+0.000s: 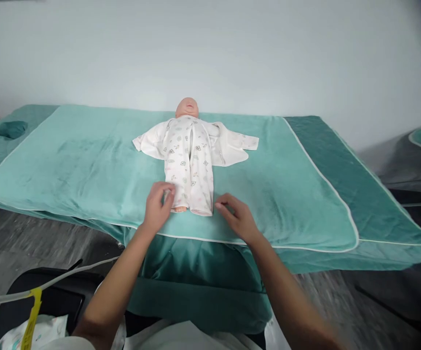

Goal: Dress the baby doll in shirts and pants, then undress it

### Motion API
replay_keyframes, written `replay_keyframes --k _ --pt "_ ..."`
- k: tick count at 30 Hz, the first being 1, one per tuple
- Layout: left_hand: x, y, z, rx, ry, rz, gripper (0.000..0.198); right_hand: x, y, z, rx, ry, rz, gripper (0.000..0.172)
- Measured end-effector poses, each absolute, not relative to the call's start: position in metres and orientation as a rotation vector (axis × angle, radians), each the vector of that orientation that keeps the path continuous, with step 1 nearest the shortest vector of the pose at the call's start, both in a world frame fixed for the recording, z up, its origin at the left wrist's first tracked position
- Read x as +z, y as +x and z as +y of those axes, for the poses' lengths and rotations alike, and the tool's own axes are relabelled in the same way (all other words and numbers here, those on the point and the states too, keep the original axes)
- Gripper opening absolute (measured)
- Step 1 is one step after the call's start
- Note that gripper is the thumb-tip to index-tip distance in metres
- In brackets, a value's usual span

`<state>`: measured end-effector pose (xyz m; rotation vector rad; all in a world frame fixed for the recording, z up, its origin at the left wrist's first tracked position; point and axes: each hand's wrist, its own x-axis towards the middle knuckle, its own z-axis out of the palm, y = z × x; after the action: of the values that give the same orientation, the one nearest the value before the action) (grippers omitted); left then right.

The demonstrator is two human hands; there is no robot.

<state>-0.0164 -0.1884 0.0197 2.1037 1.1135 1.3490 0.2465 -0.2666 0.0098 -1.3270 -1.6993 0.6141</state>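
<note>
A baby doll [187,106] lies on its back on the green bed, its head at the wall side. Patterned white baby trousers [200,180] lie along its legs and reach up over its chest. Beneath them, a white baby shirt [228,146] is spread open with both sleeves out to the sides. My left hand [158,203] is at the lower left trouser leg, thumb and fingertips closed together at the fabric's edge. A bit of the doll's foot shows under that hem. My right hand [236,214] hovers beside the other hem, fingers loosely bent and apart, holding nothing.
A light green mat with white piping [97,170] covers the green bed [345,184], which stands against a white wall. Near my left arm are a black chair [39,287], a pale tube [82,268] with a yellow tag [33,311], and a printed white cloth [50,325].
</note>
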Motion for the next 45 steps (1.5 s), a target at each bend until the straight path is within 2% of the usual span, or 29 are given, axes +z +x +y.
replay_keyframes --k 6,10,13,16,22,25,28,32,35,37,38,40,45 --pt "-0.005 -0.027 -0.129 1.267 1.865 1.34 0.029 0.0 0.25 -0.2 0.571 -1.381 -1.34 0.024" --pt "-0.008 -0.023 -0.115 1.063 2.083 1.375 0.041 -0.003 0.244 -0.15 0.585 -1.298 -1.269 0.038" --pt "-0.008 -0.019 -0.108 0.921 2.245 1.426 0.039 0.007 0.242 -0.108 0.545 -1.268 -1.324 0.049" --pt "-0.01 -0.016 -0.1 1.012 2.258 1.472 0.035 0.027 0.239 -0.058 0.469 -1.249 -1.467 0.055" --pt "-0.018 -0.014 -0.084 1.115 2.23 1.623 0.051 0.064 0.226 0.039 0.522 -1.303 -1.821 0.063" --pt "-0.02 -0.011 -0.07 1.146 2.205 1.673 0.05 0.068 0.226 0.055 0.533 -1.34 -1.887 0.062" --pt "-0.016 -0.008 -0.066 1.224 2.112 1.704 0.045 0.052 0.232 0.03 0.52 -1.276 -1.787 0.063" --pt "-0.022 -0.025 -0.119 1.433 2.01 1.659 0.038 0.011 0.256 -0.049 0.451 -1.364 -1.517 0.065" --pt "-0.056 -0.064 -0.207 1.467 1.978 1.833 0.031 -0.015 0.284 -0.101 0.357 -1.556 -1.395 0.052" --pt "-0.087 -0.104 -0.271 1.249 1.827 2.211 0.024 -0.025 0.297 -0.12 0.301 -1.536 -1.301 0.039" --pt "-0.101 -0.127 -0.299 1.024 1.682 2.424 0.022 -0.027 0.3 -0.125 0.288 -1.537 -1.285 0.036" --pt "-0.121 -0.177 -0.34 0.846 1.475 2.623 0.021 -0.027 0.3 -0.129 0.281 -1.528 -1.27 0.032" --pt "-0.118 -0.279 -0.374 0.481 0.86 3.052 0.033 -0.02 0.287 -0.121 0.347 -1.561 -1.233 0.025"
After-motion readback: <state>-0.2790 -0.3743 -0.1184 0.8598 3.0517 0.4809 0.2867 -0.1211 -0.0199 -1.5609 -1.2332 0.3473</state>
